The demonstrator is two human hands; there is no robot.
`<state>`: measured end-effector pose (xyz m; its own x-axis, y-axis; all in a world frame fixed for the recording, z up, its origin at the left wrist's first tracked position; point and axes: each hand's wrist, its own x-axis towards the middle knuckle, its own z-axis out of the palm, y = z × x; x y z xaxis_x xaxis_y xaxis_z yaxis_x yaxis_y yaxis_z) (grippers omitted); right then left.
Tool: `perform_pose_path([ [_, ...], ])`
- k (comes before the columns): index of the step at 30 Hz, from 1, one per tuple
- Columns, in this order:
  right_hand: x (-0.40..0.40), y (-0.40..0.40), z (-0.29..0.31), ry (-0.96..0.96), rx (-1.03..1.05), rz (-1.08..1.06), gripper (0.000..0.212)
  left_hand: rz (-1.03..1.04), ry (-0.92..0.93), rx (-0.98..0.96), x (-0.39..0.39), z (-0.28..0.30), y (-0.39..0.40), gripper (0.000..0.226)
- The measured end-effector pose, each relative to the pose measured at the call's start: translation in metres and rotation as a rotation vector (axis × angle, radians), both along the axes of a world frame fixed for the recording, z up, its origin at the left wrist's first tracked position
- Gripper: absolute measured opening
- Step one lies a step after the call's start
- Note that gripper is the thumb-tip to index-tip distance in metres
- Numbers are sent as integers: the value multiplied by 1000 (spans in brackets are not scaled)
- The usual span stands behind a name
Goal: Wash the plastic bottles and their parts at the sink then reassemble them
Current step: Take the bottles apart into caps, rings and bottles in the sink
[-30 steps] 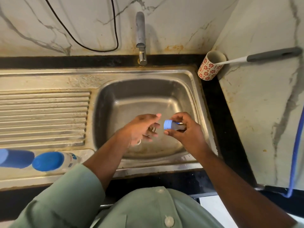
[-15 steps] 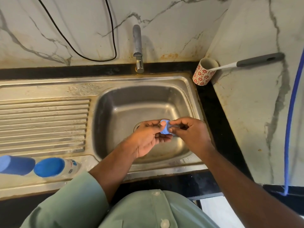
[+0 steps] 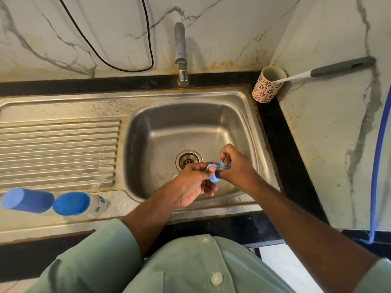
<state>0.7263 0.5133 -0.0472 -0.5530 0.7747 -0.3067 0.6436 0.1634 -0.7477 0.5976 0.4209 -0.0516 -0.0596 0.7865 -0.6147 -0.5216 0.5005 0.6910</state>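
Small blue cap point(image 3: 212, 174) pinched between both hands over the sink point(image 3: 190, 127).
Left hand point(image 3: 191, 185) and right hand point(image 3: 237, 166) each pinch it; likely light, rigid, wet-slippery: hold by rim.

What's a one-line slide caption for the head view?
Both hands, left and right, pinch a small blue bottle part over the steel sink.

Small light-blue plastic cap point(image 3: 212, 172): mostly covered by fingers of left hand point(image 3: 190, 185) and right hand point(image 3: 234, 168); shape unclear. Blue cylindrical bottle point(image 3: 27, 200) blurred. White bottle's label point(image 3: 100, 205) too small to read.
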Motion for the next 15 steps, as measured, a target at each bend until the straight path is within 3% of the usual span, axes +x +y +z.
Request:
perform_pose_path([
  [5,-11,-2,-7,0,-87,-77,11,-34,-91,22,8,6,4,19],
  [9,-7,-6,-13,-33,-51,-129,16,-1,-96,1,6,-2,4,22],
  [15,8,-10,-4,198,-189,-130,17,61,-135,-51,5,-10,3,34],
])
